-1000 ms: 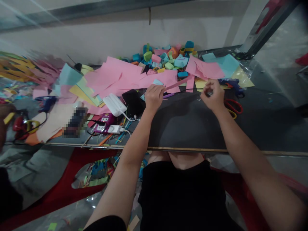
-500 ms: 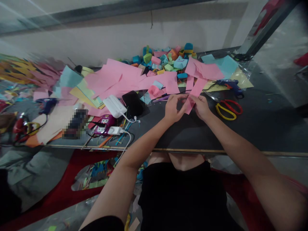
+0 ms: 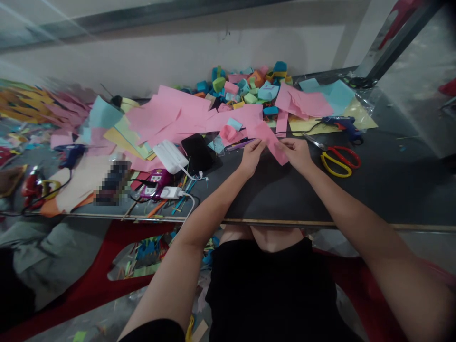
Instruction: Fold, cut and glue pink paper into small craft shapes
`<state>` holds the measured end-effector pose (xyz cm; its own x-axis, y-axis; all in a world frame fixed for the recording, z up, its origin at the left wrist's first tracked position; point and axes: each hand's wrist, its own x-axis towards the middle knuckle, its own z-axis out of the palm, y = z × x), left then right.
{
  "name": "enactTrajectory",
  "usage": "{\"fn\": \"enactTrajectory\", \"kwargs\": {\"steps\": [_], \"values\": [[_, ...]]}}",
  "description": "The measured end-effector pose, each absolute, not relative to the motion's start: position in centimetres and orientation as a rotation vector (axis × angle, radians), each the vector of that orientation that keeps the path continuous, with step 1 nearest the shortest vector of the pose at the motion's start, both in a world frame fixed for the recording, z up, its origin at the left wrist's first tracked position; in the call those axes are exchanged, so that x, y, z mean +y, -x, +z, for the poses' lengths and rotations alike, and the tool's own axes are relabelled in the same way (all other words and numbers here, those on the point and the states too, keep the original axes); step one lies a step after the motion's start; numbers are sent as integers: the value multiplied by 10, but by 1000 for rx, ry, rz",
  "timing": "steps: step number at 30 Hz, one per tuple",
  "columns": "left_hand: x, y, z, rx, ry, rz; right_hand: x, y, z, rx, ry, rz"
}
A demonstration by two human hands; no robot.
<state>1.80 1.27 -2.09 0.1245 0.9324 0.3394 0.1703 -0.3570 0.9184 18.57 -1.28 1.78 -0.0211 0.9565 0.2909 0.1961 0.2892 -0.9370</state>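
A pink paper strip [image 3: 272, 143] is stretched at a slant between my two hands, above the dark tabletop [image 3: 278, 199]. My left hand [image 3: 252, 156] pinches its left edge with thumb and fingers. On the other side my right hand [image 3: 296, 152] is closed on the strip's right edge. Scissors [image 3: 337, 161] with one red and one yellow handle loop lie right of my right hand, blades towards the back. Just beyond my hands are a curled pink paper piece [image 3: 230, 135], a light blue paper scrap [image 3: 234, 124] and a purple pen-like stick [image 3: 239, 145].
Small folded paper pieces [image 3: 249, 90] are heaped at the back, beside large pink sheets [image 3: 171, 114]. A blue glue gun [image 3: 345, 127] lies at right. Left are a white power bank [image 3: 171, 157], a black pouch-like object [image 3: 196, 152] and a purple socket block [image 3: 156, 183] with cables.
The pink strip has swung from leaning right to leaning left. My left hand has closed into a pinch on it, and my hands are slightly farther apart.
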Motion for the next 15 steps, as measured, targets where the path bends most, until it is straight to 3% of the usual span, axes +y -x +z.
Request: {"fn": "enactTrajectory", "kwargs": {"steps": [7, 15], "values": [[5, 2, -1, 1414, -2479, 1512, -16, -204, 23, -1863, 1310, 132], [1, -1, 2, 1263, -2958, 1217, -18, -197, 27, -2040, 1149, 2]]}}
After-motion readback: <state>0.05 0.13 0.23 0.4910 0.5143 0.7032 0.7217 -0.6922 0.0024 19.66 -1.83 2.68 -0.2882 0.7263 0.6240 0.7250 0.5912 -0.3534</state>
